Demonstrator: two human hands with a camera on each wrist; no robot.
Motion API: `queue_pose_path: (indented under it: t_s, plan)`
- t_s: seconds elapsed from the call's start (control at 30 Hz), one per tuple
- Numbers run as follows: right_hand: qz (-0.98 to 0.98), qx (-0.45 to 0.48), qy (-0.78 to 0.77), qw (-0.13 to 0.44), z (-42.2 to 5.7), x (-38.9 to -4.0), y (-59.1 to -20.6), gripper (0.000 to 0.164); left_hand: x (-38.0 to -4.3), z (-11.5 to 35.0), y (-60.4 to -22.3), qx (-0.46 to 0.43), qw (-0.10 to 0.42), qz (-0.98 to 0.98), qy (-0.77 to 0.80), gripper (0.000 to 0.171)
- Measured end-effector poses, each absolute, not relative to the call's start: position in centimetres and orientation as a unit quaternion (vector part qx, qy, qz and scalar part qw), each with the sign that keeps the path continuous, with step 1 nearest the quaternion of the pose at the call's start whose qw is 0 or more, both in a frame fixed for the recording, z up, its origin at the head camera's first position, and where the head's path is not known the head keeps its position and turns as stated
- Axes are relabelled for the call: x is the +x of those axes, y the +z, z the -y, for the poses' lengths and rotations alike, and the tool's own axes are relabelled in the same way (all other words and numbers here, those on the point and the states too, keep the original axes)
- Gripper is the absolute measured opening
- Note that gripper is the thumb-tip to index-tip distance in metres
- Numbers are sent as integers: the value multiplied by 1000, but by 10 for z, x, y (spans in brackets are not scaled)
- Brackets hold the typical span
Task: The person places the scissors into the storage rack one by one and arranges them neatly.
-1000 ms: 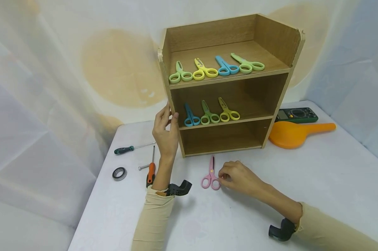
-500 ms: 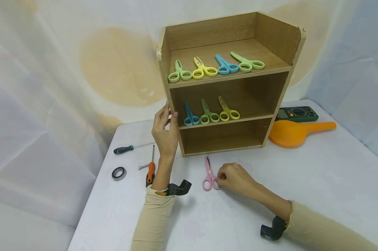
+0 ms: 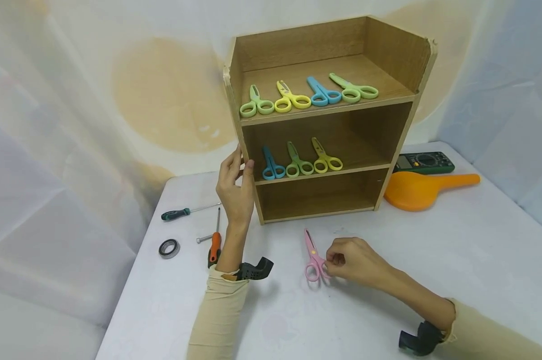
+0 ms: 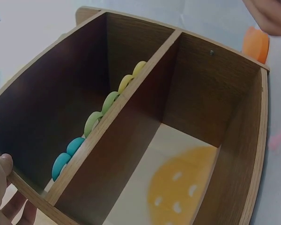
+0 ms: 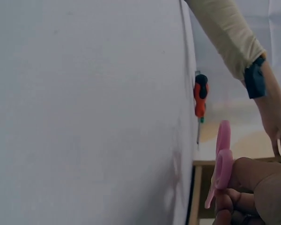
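Observation:
My left hand point(image 3: 235, 195) grips the left side panel of a wooden shelf unit point(image 3: 316, 198), its thumb on the front edge and its other fingers on the outer side. My right hand point(image 3: 358, 260) pinches a pair of pink scissors point(image 3: 315, 256) by one handle loop, in front of the unit. The right wrist view shows the scissors point(image 5: 223, 164) edge-on and apart from the tabletop, with the thumb and fingers at the loop. Green, yellow and blue scissors line the top board point(image 3: 307, 67); on the middle board lie blue, green point(image 3: 299, 162) and yellow ones.
Left on the white table lie a green screwdriver point(image 3: 176, 214), an orange-and-black screwdriver point(image 3: 215, 245), a bolt point(image 3: 203, 239) and a ring bearing point(image 3: 169, 248). An orange paddle-shaped object point(image 3: 412, 191) and a multimeter point(image 3: 426, 162) stand close to the unit's right side.
My right hand has taken the pink scissors up off the table by a loop and moved them a little right and nearer to me. My left hand stays on the unit.

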State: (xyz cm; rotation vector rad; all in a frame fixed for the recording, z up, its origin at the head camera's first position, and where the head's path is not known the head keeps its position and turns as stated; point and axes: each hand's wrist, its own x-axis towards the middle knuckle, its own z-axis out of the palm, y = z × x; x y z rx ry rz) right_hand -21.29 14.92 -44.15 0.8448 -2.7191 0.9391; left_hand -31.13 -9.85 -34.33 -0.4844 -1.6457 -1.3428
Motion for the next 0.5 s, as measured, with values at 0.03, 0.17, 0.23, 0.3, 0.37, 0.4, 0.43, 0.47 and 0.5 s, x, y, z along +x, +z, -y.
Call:
queue_pose_path:
  t_s: [0.03,0.17,0.23,0.3,0.37,0.4,0.43,0.47,0.5]
  plan:
    - [906,278,311,72,-153,-212,-438,14,-311,99,-343,-197,464,670,-545,41]
    - [911,267,304,75,-169,-207,-422,14,-311,99,-342,-199,466,671,-541,41]
    - [913,263,301,81,-176,-205,-413,15,-311,99,-342,-199,466,672,-541,41]
    - [914,263,297,91,-182,-203,-403,17,-310,99,-342,-197,465,672,-542,41]
    - [913,264,294,101,-188,-202,-395,18,-310,99,-343,-194,463,672,-544,41]
    - [913,265,292,106,-191,-202,-390,19,-310,99,-343,-193,462,673,-545,41]
    - [913,265,289,112,-193,-201,-386,20,-310,99,-343,-193,461,673,-545,41]
    - [914,264,286,116,-196,-201,-382,20,-310,99,-344,-193,460,674,-545,41]
    - [915,262,283,119,-198,-201,-377,20,-310,99,-344,-193,459,675,-544,41]
